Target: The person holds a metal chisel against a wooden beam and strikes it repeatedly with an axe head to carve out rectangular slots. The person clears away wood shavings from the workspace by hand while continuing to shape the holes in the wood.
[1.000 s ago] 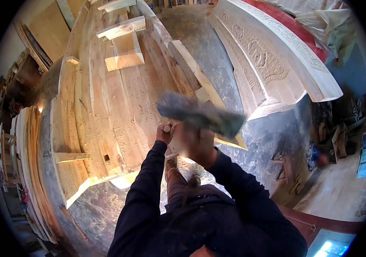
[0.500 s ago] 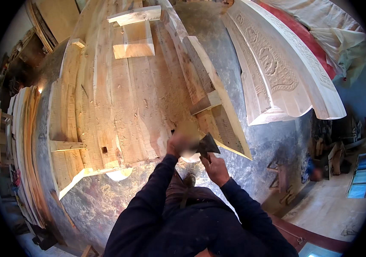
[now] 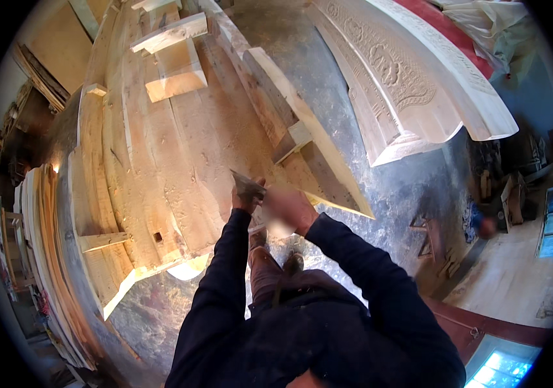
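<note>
The right hand (image 3: 298, 211), blurred, grasps the dark axe (image 3: 249, 188) over the near end of the wooden boards (image 3: 189, 155); the axe overlaps the left hand (image 3: 243, 202), whose grip cannot be told. A glancing blow could injure it, metal lying so close.

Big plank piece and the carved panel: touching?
Apart: the head view shows grey floor between the big plank piece and the carved panel, all along their facing edges in view.
</note>
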### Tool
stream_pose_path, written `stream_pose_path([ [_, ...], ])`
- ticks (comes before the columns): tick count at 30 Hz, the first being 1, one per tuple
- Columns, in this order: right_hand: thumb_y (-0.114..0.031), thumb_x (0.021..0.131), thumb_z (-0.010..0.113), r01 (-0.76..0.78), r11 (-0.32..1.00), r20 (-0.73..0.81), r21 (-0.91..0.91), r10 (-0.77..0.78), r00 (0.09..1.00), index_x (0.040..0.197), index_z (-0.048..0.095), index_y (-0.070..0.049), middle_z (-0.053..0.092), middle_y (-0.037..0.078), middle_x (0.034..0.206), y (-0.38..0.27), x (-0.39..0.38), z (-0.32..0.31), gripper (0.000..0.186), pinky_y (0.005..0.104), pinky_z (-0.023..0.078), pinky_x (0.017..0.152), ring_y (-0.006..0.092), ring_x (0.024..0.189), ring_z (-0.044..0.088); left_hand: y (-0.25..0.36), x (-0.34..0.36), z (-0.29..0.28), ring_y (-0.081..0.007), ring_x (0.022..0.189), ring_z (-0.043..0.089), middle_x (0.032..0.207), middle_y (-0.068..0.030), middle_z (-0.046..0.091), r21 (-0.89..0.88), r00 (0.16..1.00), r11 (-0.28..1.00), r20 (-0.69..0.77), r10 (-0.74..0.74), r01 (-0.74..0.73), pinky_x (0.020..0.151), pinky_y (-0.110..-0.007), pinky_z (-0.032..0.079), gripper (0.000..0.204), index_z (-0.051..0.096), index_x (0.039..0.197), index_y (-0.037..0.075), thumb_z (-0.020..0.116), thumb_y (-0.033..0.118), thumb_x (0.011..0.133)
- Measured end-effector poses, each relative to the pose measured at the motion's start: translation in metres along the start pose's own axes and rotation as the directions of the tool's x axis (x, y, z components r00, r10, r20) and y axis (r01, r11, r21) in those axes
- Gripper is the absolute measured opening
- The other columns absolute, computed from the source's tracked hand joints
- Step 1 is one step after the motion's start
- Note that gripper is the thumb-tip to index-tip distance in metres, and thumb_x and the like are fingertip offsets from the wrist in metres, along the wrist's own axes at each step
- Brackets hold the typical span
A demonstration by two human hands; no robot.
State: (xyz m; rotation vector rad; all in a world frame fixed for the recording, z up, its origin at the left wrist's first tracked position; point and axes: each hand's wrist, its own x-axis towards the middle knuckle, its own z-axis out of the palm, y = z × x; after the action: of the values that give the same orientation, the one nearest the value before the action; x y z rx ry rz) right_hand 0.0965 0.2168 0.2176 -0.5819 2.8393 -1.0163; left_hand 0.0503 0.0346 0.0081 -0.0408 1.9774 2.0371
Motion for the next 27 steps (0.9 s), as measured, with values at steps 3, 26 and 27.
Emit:
stream_pose_path([
  [3,-0.034,0.097,0.063,0.011,0.994,-0.085,0.106,-0.002,0.996,0.108,0.057,-0.004,0.068,0.022,0.082,-0.021,0.005,-0.001,0.032,0.0512,0.052,0.063,0.0421,0.075,0.067,-0.031,0.030,-0.015,-0.0266,0.119,0.061,0.124,-0.0117,0.067,-0.744,0.992,0.667,0.114,0.052,0.050,0.101,-0.043,0.051,0.035,0.060,0.128,0.007,0.049,0.028,0.102],
  [26,-0.022,0.096,0.059,-0.580,0.787,0.093,-0.210,0.606,0.790,0.099,0.065,-0.006,0.063,0.019,0.085,0.102,-0.240,0.049,0.018,0.0524,0.050,0.059,0.0412,0.067,0.064,0.043,0.101,-0.025,-0.0111,0.068,0.060,0.078,0.0033,0.066,-0.068,0.889,0.994,-0.456,0.043,-0.083,0.066,-0.029,0.050,0.016,0.068,0.085,0.003,0.077,0.016,0.088],
  [27,-0.022,0.096,0.059,-0.461,0.852,0.108,-0.249,0.497,0.861,0.095,0.064,-0.004,0.062,0.020,0.078,0.098,-0.258,0.049,0.019,0.0537,0.050,0.059,0.0419,0.064,0.063,0.041,0.097,-0.016,-0.0107,0.068,0.060,0.076,0.0039,0.065,-0.074,0.867,0.988,-0.491,0.081,-0.135,0.065,-0.029,0.050,0.017,0.067,0.084,0.003,0.078,0.016,0.088],
])
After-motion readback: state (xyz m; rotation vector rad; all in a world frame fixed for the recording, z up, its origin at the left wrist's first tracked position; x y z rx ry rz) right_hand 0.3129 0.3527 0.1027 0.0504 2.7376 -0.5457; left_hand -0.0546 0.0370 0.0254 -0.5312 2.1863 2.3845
